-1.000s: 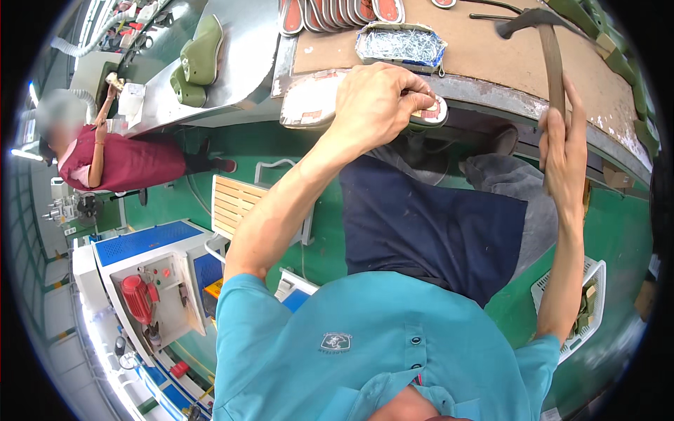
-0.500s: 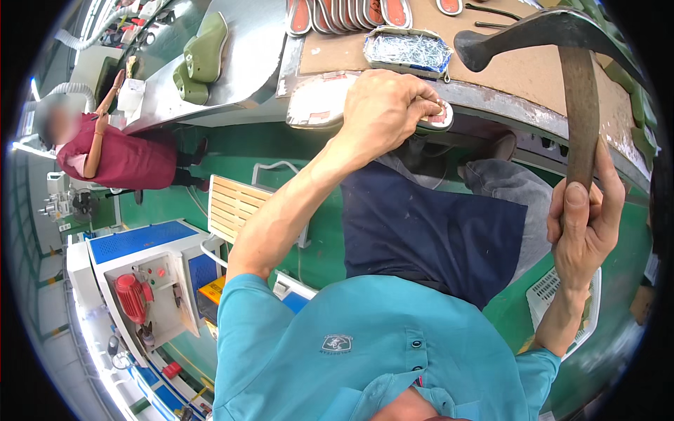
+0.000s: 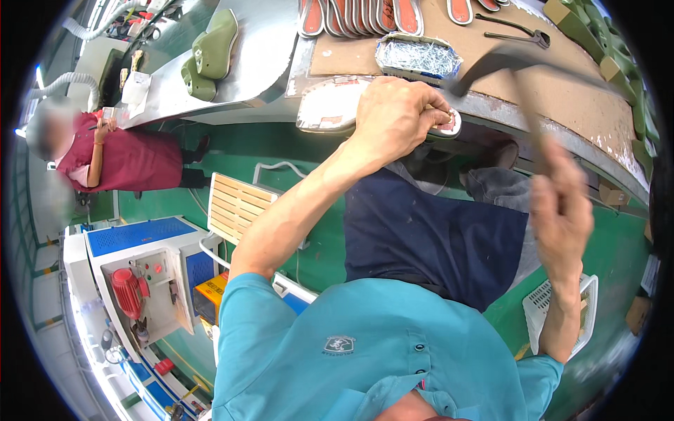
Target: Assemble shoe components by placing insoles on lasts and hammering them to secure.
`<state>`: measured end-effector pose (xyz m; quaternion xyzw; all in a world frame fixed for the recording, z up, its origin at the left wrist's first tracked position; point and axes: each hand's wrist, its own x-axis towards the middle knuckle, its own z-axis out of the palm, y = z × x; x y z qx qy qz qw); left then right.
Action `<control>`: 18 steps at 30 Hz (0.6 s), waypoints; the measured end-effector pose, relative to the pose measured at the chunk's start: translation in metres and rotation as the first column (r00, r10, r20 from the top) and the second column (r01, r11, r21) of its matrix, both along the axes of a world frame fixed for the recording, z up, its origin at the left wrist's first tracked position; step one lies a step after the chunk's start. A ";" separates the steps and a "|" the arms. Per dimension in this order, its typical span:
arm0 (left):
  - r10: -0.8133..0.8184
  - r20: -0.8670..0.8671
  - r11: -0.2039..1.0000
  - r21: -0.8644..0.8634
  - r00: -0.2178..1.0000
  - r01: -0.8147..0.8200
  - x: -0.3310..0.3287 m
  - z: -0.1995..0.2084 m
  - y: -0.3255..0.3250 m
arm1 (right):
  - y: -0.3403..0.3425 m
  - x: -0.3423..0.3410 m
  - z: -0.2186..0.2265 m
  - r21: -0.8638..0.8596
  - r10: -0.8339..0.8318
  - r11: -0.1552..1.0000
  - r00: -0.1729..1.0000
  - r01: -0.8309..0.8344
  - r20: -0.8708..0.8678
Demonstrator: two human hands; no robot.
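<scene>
A white shoe sole piece with reddish patches (image 3: 328, 107) lies along the bench's front edge, partly hidden by my left hand (image 3: 399, 116). The fingertips of that hand are pinched together over its right end; whatever is between them is too small to make out. My right hand (image 3: 564, 210) grips the wooden handle of a hammer (image 3: 528, 105). The dark hammer head is raised to the right of my left hand and smeared by motion. Behind the sole piece stands an open box of nails (image 3: 418, 57).
Several orange-red insoles (image 3: 354, 17) line the bench's back, with pincers (image 3: 516, 31) beside them. Green shoe lasts (image 3: 214, 52) stand at the left and along the right. A co-worker in a maroon apron (image 3: 130, 158) stands far left. A white basket (image 3: 586, 316) is low right.
The hammer in my right hand has swung left and its head is nearer my left hand. The left hand keeps its pinch on the sole piece. The co-worker's arms have moved.
</scene>
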<state>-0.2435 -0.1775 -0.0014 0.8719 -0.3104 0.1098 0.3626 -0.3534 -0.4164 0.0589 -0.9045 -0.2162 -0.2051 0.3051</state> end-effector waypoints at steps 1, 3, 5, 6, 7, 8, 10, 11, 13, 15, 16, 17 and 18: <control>0.014 -0.015 0.998 0.068 1.000 -0.013 0.000 0.003 -0.001 | 0.004 -0.006 -0.001 0.168 0.039 0.985 0.917 0.031 -0.398; 0.036 -0.133 0.977 0.212 0.990 -0.007 -0.003 0.014 -0.001 | 0.000 -0.008 -0.007 0.245 0.003 0.963 0.905 0.113 -0.426; -0.007 -0.122 0.978 0.206 0.993 0.033 -0.002 0.013 0.003 | -0.003 -0.015 -0.008 0.461 -0.009 0.833 0.840 0.307 -0.542; -0.045 -0.109 0.978 0.199 0.993 0.066 -0.001 0.014 0.006 | 0.000 -0.016 -0.006 0.522 0.027 0.802 0.855 0.291 -0.518; -0.044 -0.175 0.961 0.262 0.984 0.090 0.001 0.018 0.013 | 0.001 -0.018 -0.009 0.581 0.014 0.749 0.868 0.320 -0.496; -0.057 -0.124 0.933 0.347 0.991 0.097 0.001 0.024 0.017 | 0.000 -0.019 -0.013 0.636 -0.002 0.690 0.880 0.345 -0.475; -0.077 -0.150 0.861 0.488 0.986 0.142 0.009 0.031 0.026 | -0.001 -0.024 -0.018 0.649 -0.015 0.657 0.867 0.384 -0.497; -0.072 -0.160 0.865 0.482 0.985 0.141 0.011 0.031 0.027 | -0.003 -0.026 -0.021 0.659 -0.020 0.629 0.857 0.412 -0.515; -0.098 -0.142 0.873 0.463 0.985 0.154 0.011 0.030 0.029 | -0.007 -0.032 -0.030 0.667 -0.022 0.621 0.860 0.412 -0.510; -0.083 -0.080 0.887 0.448 0.993 0.110 0.007 0.030 0.027 | -0.009 -0.036 -0.035 0.673 -0.020 0.618 0.864 0.407 -0.504; -0.088 -0.086 0.885 0.450 0.992 0.117 0.006 0.029 0.026 | -0.009 -0.038 -0.037 0.660 -0.045 0.637 0.874 0.398 -0.484; -0.070 -0.103 0.880 0.462 0.992 0.110 0.006 0.029 0.025 | -0.010 -0.040 -0.038 0.646 -0.068 0.658 0.884 0.388 -0.462; -0.049 -0.116 0.875 0.473 0.992 0.099 0.005 0.029 0.025 | -0.010 -0.041 -0.039 0.646 -0.068 0.657 0.883 0.390 -0.464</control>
